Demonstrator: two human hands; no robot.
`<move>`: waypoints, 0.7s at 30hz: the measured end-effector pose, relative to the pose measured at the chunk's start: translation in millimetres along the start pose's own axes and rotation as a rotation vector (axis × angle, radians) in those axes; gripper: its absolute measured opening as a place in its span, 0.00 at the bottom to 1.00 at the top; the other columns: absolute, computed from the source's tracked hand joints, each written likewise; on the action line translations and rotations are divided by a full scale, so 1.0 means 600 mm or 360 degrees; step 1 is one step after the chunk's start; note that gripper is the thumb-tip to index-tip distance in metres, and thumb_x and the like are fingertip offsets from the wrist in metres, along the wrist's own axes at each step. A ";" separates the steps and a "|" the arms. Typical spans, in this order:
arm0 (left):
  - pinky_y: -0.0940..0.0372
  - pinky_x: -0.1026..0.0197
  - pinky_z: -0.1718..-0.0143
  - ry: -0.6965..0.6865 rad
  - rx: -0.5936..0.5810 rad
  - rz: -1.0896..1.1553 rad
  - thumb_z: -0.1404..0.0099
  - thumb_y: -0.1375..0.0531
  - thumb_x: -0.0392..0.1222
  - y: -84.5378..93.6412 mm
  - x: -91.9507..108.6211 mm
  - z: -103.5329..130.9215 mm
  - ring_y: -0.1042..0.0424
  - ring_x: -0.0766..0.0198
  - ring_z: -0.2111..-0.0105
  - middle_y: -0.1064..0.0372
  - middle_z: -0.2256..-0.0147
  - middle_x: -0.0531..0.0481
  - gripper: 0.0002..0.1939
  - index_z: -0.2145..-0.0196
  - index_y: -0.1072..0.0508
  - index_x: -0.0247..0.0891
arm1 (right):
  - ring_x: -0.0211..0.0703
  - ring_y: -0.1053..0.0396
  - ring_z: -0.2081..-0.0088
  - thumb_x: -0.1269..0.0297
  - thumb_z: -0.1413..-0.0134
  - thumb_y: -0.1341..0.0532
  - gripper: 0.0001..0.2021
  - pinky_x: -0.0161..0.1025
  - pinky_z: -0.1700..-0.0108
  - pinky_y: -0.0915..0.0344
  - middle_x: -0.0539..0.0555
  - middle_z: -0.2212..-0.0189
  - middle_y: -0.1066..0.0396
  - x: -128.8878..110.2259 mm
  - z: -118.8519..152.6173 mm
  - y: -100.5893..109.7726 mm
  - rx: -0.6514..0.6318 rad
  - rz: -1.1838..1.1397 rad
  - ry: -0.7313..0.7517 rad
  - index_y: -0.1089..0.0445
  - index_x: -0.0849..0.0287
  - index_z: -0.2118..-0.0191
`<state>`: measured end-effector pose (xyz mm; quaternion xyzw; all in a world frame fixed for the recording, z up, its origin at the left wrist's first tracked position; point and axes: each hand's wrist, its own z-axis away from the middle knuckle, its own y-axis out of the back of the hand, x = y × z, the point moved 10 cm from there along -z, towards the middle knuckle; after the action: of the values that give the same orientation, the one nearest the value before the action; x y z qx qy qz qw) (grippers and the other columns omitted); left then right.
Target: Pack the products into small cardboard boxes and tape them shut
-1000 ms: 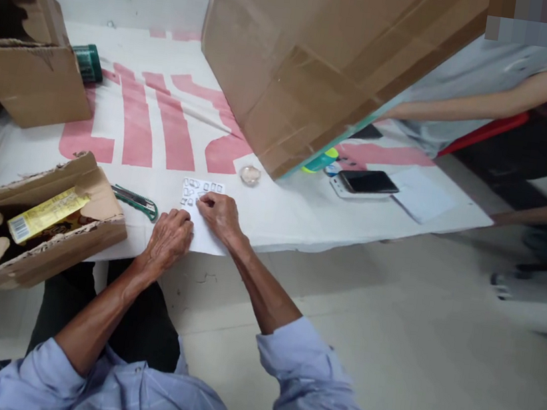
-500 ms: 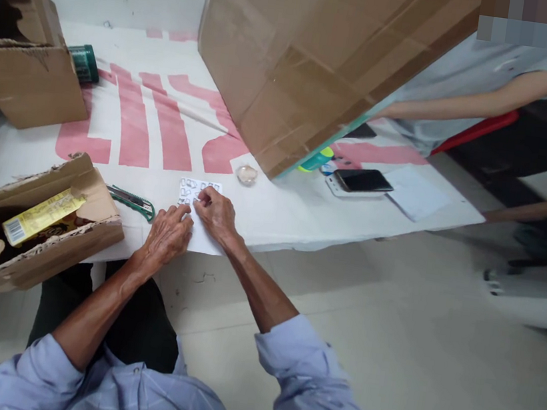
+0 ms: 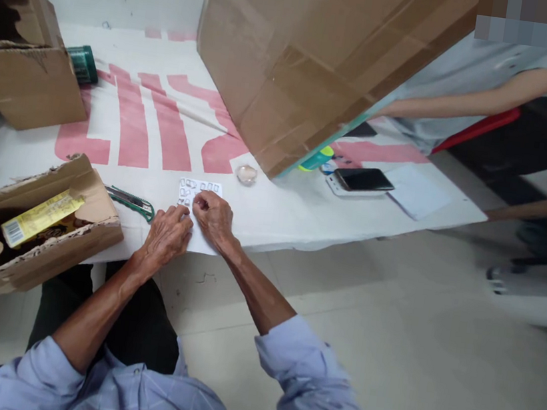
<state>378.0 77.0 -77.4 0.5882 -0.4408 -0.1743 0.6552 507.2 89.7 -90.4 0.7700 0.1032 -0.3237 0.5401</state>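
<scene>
A white sheet with rows of small dark-outlined shapes (image 3: 187,183) lies near the table's front edge, partly covered by both hands. On its left side rests my left hand (image 3: 169,233), fingers stretched forward and touching the paper, holding nothing. My right hand (image 3: 215,219) is over the sheet's right part with thumb and fingertips pinched together; whatever is between them is too small or hidden to make out. Left of the hands lies a green utility knife (image 3: 131,202). Beyond the sheet sits a small clear, roundish item (image 3: 246,174).
An open cardboard box (image 3: 44,262) with a yellow packet (image 3: 42,218) stands at left, another box (image 3: 31,89) and a green jar (image 3: 84,64) behind it. A large carton (image 3: 296,67) stands ahead. A phone (image 3: 365,179) lies to the right, near another person's arm (image 3: 468,106).
My right hand has shifted slightly to the left and its fingertips have drawn in over the sheet. My left hand stays in place on the paper.
</scene>
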 end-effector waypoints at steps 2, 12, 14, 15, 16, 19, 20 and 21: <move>0.32 0.45 0.48 -0.0001 0.0001 -0.0007 0.30 0.39 0.35 0.000 0.000 0.000 0.29 0.45 0.45 0.27 0.44 0.39 0.07 0.56 0.23 0.40 | 0.42 0.33 0.66 0.69 0.43 0.40 0.06 0.38 0.63 0.44 0.52 0.67 0.24 0.002 -0.002 -0.001 -0.0010 0.0032 -0.0013 0.26 0.56 0.68; 0.32 0.45 0.49 -0.0041 0.0064 0.0009 0.30 0.38 0.36 -0.002 -0.003 0.001 0.30 0.46 0.47 0.27 0.45 0.39 0.07 0.56 0.22 0.41 | 0.44 0.31 0.65 0.66 0.40 0.40 0.09 0.40 0.62 0.42 0.54 0.65 0.22 0.003 -0.004 -0.007 -0.0106 0.0136 -0.0045 0.21 0.56 0.67; 0.33 0.46 0.50 -0.0050 0.0083 -0.0022 0.30 0.38 0.35 -0.003 -0.001 0.003 0.30 0.47 0.47 0.27 0.46 0.39 0.06 0.56 0.22 0.41 | 0.45 0.30 0.64 0.66 0.40 0.40 0.09 0.40 0.61 0.41 0.55 0.64 0.22 0.003 -0.004 -0.010 -0.0134 0.0143 -0.0042 0.20 0.56 0.64; 0.33 0.46 0.50 -0.0056 0.0094 -0.0040 0.29 0.38 0.35 -0.004 0.001 0.004 0.30 0.47 0.48 0.27 0.46 0.40 0.06 0.56 0.22 0.41 | 0.45 0.30 0.64 0.66 0.39 0.40 0.10 0.40 0.60 0.40 0.55 0.63 0.21 0.003 -0.003 -0.011 -0.0147 0.0146 -0.0033 0.20 0.56 0.63; 0.33 0.46 0.50 -0.0062 0.0105 -0.0059 0.28 0.39 0.36 -0.004 0.003 0.006 0.30 0.48 0.48 0.26 0.47 0.40 0.06 0.57 0.22 0.41 | 0.45 0.30 0.63 0.66 0.39 0.40 0.10 0.40 0.60 0.40 0.55 0.63 0.21 0.002 -0.003 -0.013 -0.0155 0.0150 -0.0020 0.20 0.55 0.62; 0.34 0.46 0.50 -0.0069 0.0133 -0.0093 0.25 0.42 0.37 -0.007 0.008 0.014 0.30 0.48 0.48 0.25 0.48 0.41 0.07 0.58 0.22 0.40 | 0.47 0.28 0.62 0.65 0.37 0.41 0.10 0.40 0.59 0.38 0.56 0.60 0.20 0.001 0.001 -0.016 -0.0134 0.0198 0.0038 0.20 0.55 0.60; 0.34 0.46 0.50 -0.0066 0.0141 -0.0097 0.24 0.42 0.37 -0.008 0.009 0.017 0.30 0.48 0.48 0.25 0.48 0.41 0.08 0.58 0.22 0.40 | 0.47 0.28 0.61 0.65 0.36 0.41 0.11 0.40 0.59 0.37 0.57 0.59 0.20 0.000 0.002 -0.017 -0.0117 0.0220 0.0062 0.20 0.55 0.60; 0.34 0.45 0.50 -0.0063 0.0148 -0.0097 0.24 0.42 0.37 -0.009 0.009 0.020 0.31 0.48 0.47 0.25 0.47 0.40 0.08 0.57 0.22 0.40 | 0.48 0.27 0.59 0.65 0.34 0.42 0.12 0.41 0.58 0.36 0.58 0.58 0.19 -0.001 0.003 -0.017 -0.0096 0.0239 0.0083 0.19 0.55 0.59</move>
<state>373.5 64.2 -81.3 0.6276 -0.4431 -0.1852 0.6128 501.0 92.1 -98.2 0.7672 0.0690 -0.2588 0.5829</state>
